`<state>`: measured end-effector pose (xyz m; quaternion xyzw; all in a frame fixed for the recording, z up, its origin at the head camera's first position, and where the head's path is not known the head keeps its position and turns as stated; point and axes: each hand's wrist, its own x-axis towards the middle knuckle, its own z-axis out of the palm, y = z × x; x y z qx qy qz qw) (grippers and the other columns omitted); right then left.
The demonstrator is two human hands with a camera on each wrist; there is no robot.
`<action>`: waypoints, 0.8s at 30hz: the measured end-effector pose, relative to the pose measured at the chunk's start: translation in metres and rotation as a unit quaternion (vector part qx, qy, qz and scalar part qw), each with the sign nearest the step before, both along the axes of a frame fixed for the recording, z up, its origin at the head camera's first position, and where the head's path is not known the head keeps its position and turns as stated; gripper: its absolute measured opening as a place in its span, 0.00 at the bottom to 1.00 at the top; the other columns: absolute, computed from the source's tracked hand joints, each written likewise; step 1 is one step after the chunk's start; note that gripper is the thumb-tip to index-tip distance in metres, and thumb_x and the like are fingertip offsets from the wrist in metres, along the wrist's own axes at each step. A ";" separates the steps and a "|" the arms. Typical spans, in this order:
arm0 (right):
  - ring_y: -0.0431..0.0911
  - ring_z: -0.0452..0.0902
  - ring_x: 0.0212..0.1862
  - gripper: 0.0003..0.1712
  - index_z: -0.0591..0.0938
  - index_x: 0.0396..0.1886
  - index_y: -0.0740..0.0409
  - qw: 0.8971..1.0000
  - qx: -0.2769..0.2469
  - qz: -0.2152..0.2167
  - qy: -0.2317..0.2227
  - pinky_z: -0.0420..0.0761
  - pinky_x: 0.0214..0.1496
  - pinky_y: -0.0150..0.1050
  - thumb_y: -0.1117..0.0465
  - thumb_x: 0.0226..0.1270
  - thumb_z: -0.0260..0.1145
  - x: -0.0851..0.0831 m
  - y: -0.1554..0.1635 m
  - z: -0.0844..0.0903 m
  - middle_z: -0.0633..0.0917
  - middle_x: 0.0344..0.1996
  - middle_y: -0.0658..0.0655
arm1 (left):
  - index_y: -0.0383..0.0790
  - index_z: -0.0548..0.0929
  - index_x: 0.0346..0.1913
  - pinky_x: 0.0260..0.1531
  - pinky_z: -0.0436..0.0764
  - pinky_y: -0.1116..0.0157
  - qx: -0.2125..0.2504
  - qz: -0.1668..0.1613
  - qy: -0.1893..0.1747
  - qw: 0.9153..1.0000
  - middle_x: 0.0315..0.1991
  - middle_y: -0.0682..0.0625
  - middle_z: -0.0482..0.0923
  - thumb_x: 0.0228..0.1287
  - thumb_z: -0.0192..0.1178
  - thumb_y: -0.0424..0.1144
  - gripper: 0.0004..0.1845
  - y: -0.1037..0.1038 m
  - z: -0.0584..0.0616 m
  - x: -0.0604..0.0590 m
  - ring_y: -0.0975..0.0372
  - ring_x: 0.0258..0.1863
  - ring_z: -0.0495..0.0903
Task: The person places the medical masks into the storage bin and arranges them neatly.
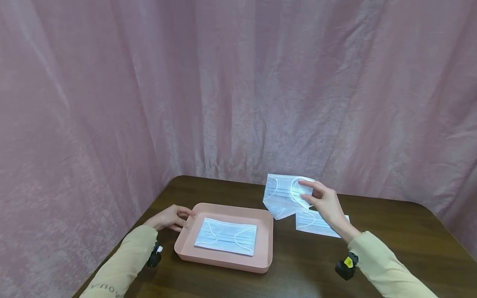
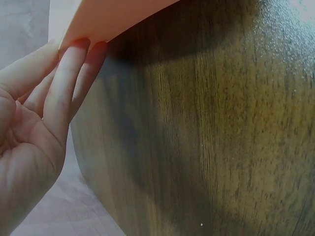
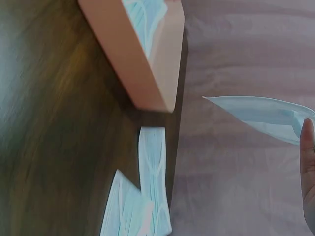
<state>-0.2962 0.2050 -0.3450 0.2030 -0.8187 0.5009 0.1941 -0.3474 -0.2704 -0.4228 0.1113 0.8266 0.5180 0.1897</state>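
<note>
A light-blue disposable face mask [image 1: 283, 188] with white ear loops hangs from my right hand [image 1: 324, 203], pinched between thumb and fingers above the table. In the right wrist view this mask [image 3: 261, 115] is seen nearly edge-on, with only part of the hand showing. Under and beside it, two more masks lie on the table, one mask [image 1: 322, 225] nearer my wrist and another mask [image 1: 280, 213] partly covered. My left hand [image 1: 172, 216] grips the left rim of a pink tray [image 1: 223, 263], fingers against its outer wall. Inside the tray a mask [image 1: 226, 236] lies flat.
The dark wooden table [image 1: 298, 265] has rounded far corners. A pink curtain [image 1: 238, 91] hangs close behind it and along the left side. A small black camera [image 1: 346, 267] is worn on the right wrist, and another camera [image 1: 154, 255] on the left.
</note>
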 end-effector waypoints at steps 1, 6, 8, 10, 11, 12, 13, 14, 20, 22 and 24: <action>0.42 0.58 0.19 0.23 0.77 0.54 0.59 1.000 -0.007 0.007 -0.001 0.68 0.19 0.32 0.65 0.57 0.66 0.000 -0.005 0.000 0.69 0.27 0.59 | 0.25 0.72 0.54 0.29 0.80 0.59 0.000 -0.002 0.000 1.000 0.51 0.33 0.70 0.52 0.60 0.23 0.23 0.000 0.000 0.000 0.56 0.34 0.77; 0.43 0.65 0.32 0.22 0.78 0.53 0.60 0.999 -0.035 0.028 -0.009 0.70 0.33 0.30 0.65 0.56 0.66 -0.003 -0.029 0.000 0.77 0.42 0.57 | 0.24 0.71 0.54 0.28 0.80 0.60 0.003 -0.008 0.004 1.000 0.51 0.33 0.70 0.52 0.59 0.23 0.24 -0.001 0.001 0.001 0.56 0.33 0.78; 0.44 0.67 0.41 0.21 0.78 0.52 0.59 0.998 -0.048 0.038 -0.017 0.70 0.41 0.31 0.65 0.56 0.67 -0.003 -0.039 0.000 0.76 0.50 0.54 | 0.24 0.71 0.54 0.28 0.80 0.60 0.003 -0.005 0.006 1.000 0.51 0.33 0.71 0.52 0.60 0.23 0.23 -0.001 0.001 0.001 0.57 0.33 0.78; 0.44 0.66 0.48 0.21 0.79 0.51 0.59 0.997 -0.061 0.046 -0.029 0.70 0.44 0.31 0.65 0.55 0.67 -0.003 -0.051 -0.001 0.76 0.50 0.54 | 0.24 0.72 0.54 0.28 0.80 0.60 0.003 -0.003 0.005 1.000 0.51 0.33 0.70 0.52 0.60 0.23 0.23 0.000 0.001 0.002 0.57 0.32 0.78; 0.44 0.65 0.50 0.21 0.79 0.51 0.59 0.995 -0.071 0.054 -0.033 0.70 0.45 0.32 0.65 0.54 0.68 -0.003 -0.057 -0.002 0.77 0.50 0.54 | 0.24 0.72 0.54 0.28 0.80 0.60 0.002 -0.001 0.005 1.000 0.51 0.33 0.70 0.52 0.60 0.23 0.23 0.000 0.001 0.002 0.57 0.32 0.78; 0.45 0.66 0.47 0.21 0.79 0.50 0.59 0.994 -0.080 0.060 -0.037 0.71 0.43 0.32 0.66 0.54 0.68 -0.003 -0.063 -0.004 0.77 0.49 0.54 | 0.24 0.72 0.54 0.28 0.80 0.60 0.001 0.001 0.005 1.000 0.51 0.33 0.70 0.52 0.60 0.22 0.23 0.000 0.001 0.002 0.57 0.32 0.78; 0.45 0.67 0.45 0.21 0.80 0.50 0.60 0.993 -0.089 0.065 -0.042 0.71 0.41 0.32 0.67 0.53 0.68 -0.002 -0.070 -0.005 0.77 0.48 0.55 | 0.25 0.72 0.54 0.28 0.80 0.60 0.001 0.003 0.003 1.000 0.51 0.33 0.70 0.52 0.60 0.22 0.23 0.000 0.001 0.002 0.57 0.32 0.78; 0.43 0.67 0.44 0.22 0.80 0.50 0.60 0.992 -0.098 0.069 -0.047 0.72 0.39 0.32 0.67 0.53 0.68 -0.002 -0.076 -0.007 0.77 0.48 0.55 | 0.24 0.72 0.54 0.28 0.80 0.60 0.002 0.003 0.002 1.000 0.51 0.33 0.70 0.53 0.59 0.22 0.23 0.000 0.001 0.003 0.56 0.32 0.78; 0.40 0.71 0.33 0.22 0.81 0.49 0.59 0.977 -0.155 0.089 -0.116 0.76 0.33 0.31 0.70 0.51 0.69 0.004 -0.111 -0.018 0.77 0.43 0.56 | 0.22 0.71 0.54 0.28 0.80 0.59 0.009 -0.004 0.004 1.000 0.51 0.32 0.71 0.53 0.59 0.21 0.23 0.002 0.002 0.002 0.56 0.32 0.78; 0.42 0.73 0.35 0.22 0.81 0.49 0.58 0.970 -0.168 0.103 -0.143 0.77 0.36 0.34 0.70 0.52 0.68 0.006 -0.120 -0.022 0.77 0.47 0.55 | 0.22 0.71 0.54 0.28 0.80 0.59 0.011 0.000 0.002 1.000 0.50 0.33 0.71 0.53 0.59 0.20 0.23 0.003 0.003 0.002 0.56 0.33 0.78; 0.44 0.75 0.36 0.22 0.80 0.50 0.57 0.962 -0.179 0.121 -0.169 0.78 0.38 0.37 0.70 0.53 0.67 0.008 -0.128 -0.026 0.77 0.46 0.56 | 0.22 0.71 0.54 0.28 0.80 0.59 0.010 0.001 0.003 1.000 0.50 0.33 0.71 0.52 0.59 0.20 0.23 0.004 0.003 0.003 0.55 0.34 0.78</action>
